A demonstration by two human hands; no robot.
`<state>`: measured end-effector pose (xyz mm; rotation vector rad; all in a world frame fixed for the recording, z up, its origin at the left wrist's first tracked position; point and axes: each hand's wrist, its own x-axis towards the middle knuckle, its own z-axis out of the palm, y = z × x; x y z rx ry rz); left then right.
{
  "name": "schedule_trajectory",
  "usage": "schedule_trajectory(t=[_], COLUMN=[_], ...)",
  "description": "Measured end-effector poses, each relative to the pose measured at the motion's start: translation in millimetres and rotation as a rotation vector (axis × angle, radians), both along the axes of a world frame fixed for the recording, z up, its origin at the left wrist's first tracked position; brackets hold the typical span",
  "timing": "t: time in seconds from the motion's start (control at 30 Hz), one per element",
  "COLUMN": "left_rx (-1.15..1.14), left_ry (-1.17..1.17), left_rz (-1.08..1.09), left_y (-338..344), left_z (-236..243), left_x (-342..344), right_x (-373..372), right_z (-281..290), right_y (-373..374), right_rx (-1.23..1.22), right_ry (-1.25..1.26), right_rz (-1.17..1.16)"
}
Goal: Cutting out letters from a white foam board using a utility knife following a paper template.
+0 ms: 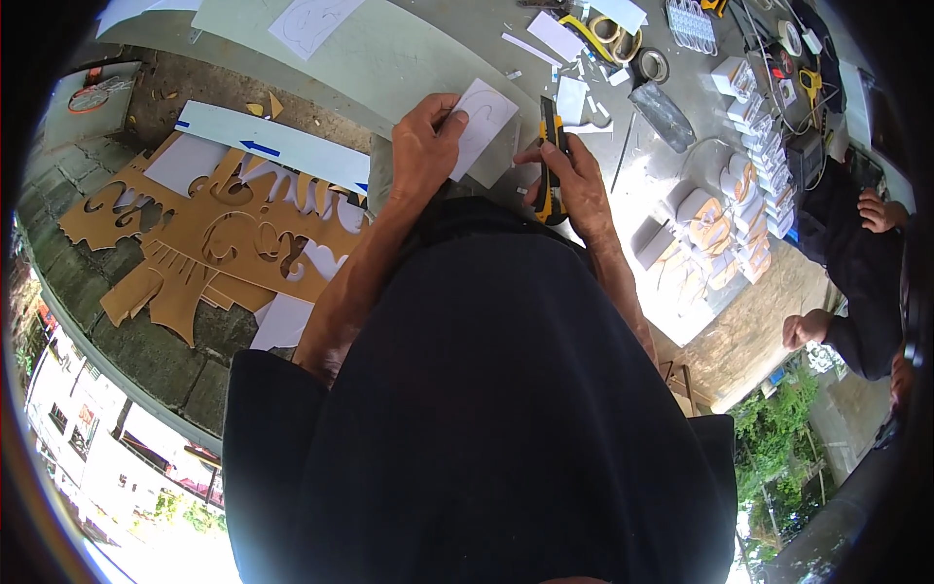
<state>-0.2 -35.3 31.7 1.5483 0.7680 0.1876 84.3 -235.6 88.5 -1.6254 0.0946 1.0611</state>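
My left hand [426,146] pinches a white card [484,119] with a curved line drawn on it, thumb on its face. The card is held over the edge of a grey-green board [389,58]. In my right hand [582,190] is a yellow and black utility knife [551,175], pointing away from me, its fingers wrapped round the handle. The knife and the card are apart, with a short gap between them. Another white sheet with a drawn outline [309,21] lies on the board farther left.
Tape rolls [623,44], paper scraps and a dark grey block [664,115] lie on the table ahead. White cut-out letter shapes [744,195] stand at right. Brown cut-out sheets [224,229] lie on paving at left. A person in dark clothes [851,273] is at far right.
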Motion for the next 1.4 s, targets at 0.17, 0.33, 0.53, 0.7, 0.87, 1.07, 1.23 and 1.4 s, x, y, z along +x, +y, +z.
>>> schedule_trajectory(t=[0.17,0.33,0.53,0.7,0.87,1.07,1.23,1.4], left_rx=[0.108,0.128,0.389,0.817,0.869,0.867,0.843,0.778], left_ry=[0.012,0.048,0.076,0.011,-0.096,-0.04,-0.052,-0.111], left_rz=[-0.056,-0.044,-0.095,-0.173,-0.387,-0.364,-0.232,-0.23], left_y=[21,21,6,0,11,-12,-31,-20], left_z=[-5,-1,-12,5,-7,-18,-22,-17], left_x=[0,1,0,-6,-17,-23,-19,-21], right_x=[8,12,19,31,34,25,24,27], right_z=[0,-1,-5,-14,-9,3,-5,-4], right_y=[-8,-9,10,28,40,44,48,47], right_rx=[-0.06,-0.118,-0.311,-0.407,-0.47,-0.524,-0.505,-0.523], right_ry=[-0.092,-0.102,-0.344,-0.605,-0.649,-0.559,-0.77,-0.872], right_rz=[0.024,0.05,0.32,0.523,0.594,0.58,0.658,0.721])
